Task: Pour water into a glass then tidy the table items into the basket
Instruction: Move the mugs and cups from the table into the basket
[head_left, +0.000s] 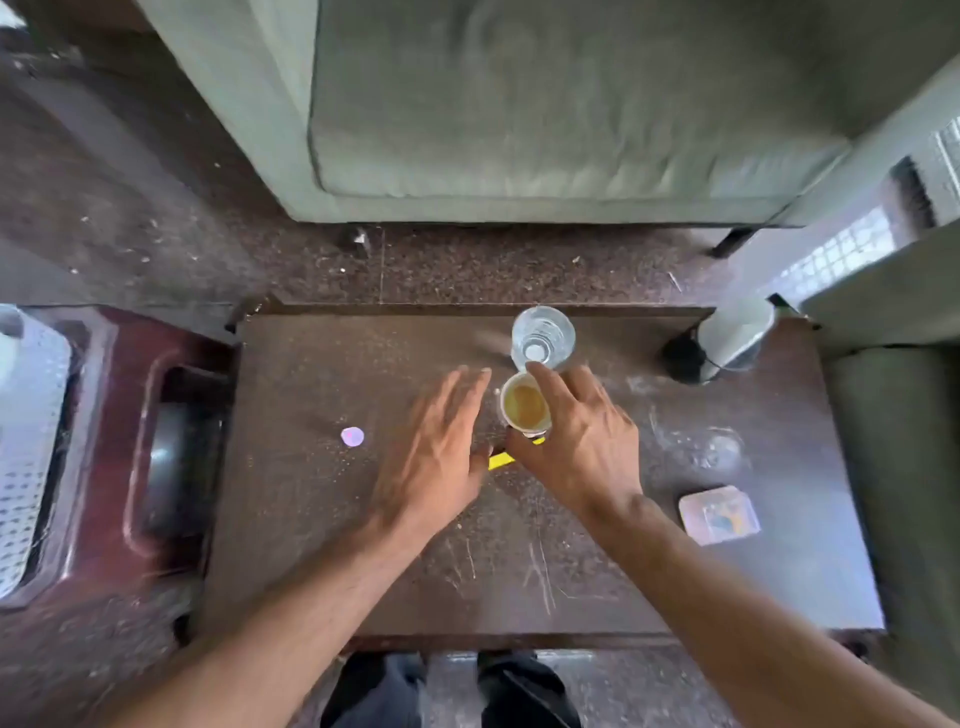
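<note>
A small paper cup (524, 404) with a brownish inside stands mid-table. My right hand (576, 441) grips it between thumb and fingers. Just beyond it stands a clear plastic water bottle (543, 338) with its white cap on. My left hand (436, 447) hovers flat beside the cup, fingers straight, holding nothing. A yellow object (501, 460) lies on the table between my two hands, partly hidden. A white perforated basket (26, 441) sits at the far left edge.
The dark wooden table (337, 545) also carries a small pale round cap (352, 436), a clear glass (719, 452) at the right, a square coaster (719, 514) and a lying grey flask (727, 338). A maroon stool (171, 441) stands left. A green sofa (519, 104) stands beyond.
</note>
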